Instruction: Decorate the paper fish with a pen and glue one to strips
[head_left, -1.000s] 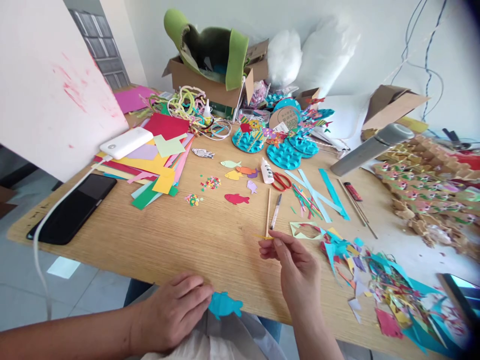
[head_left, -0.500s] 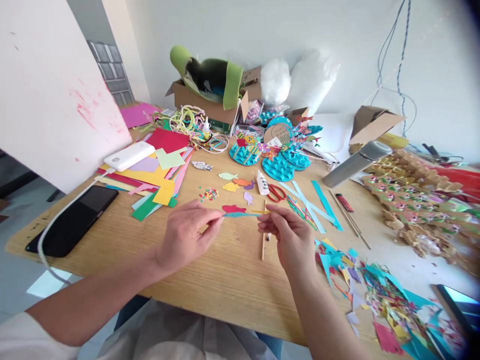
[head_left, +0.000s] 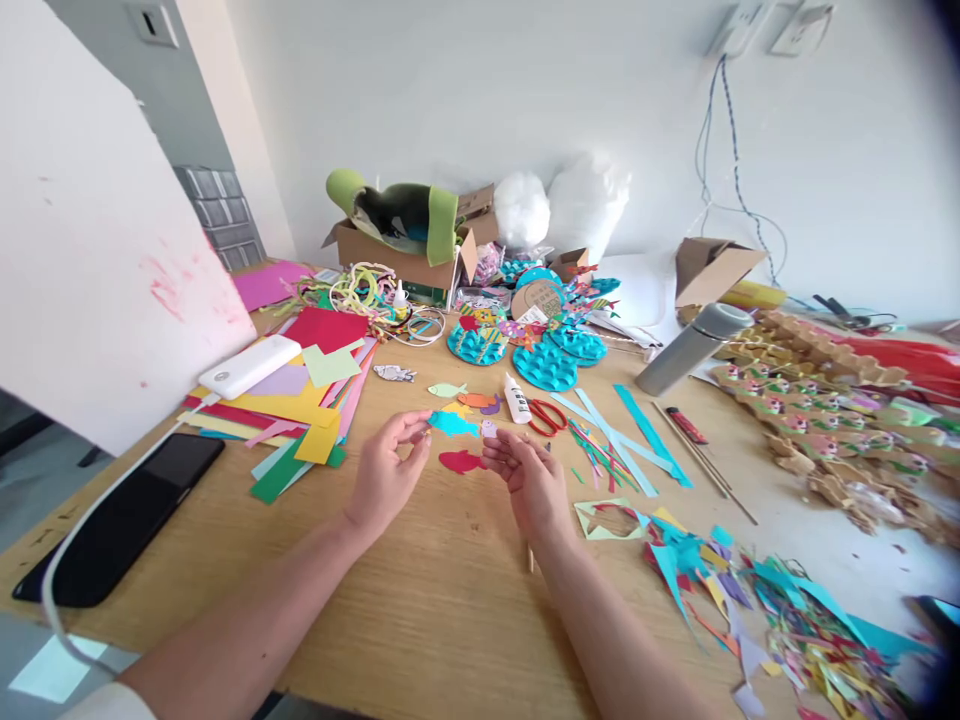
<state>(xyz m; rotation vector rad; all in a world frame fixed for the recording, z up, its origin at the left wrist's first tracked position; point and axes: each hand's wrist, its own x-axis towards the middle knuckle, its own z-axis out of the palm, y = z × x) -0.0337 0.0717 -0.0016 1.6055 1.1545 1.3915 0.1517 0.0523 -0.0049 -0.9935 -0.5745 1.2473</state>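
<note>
A bright blue paper fish is held up between my hands, its flat side facing me. The fingers of my left hand are at its left end. My right hand is near its right end, palm turned up and fingers loosely bent; whether they grip anything is unclear. Just below lies a red paper fish. Behind are a green fish, an orange fish and a lilac fish, partly covered. A wooden stick shows partly behind my right hand.
A glue bottle and red scissors lie behind my right hand. Coloured paper and a phone are at left. Paper scraps, strips and a grey flask are at right. Blue egg-tray pieces stand behind.
The blue fish has turned from nearly edge-on to flat towards me. My right hand has opened somewhat and turned its palm up; the yellow stick at its fingertips no longer shows. The view has shifted.
</note>
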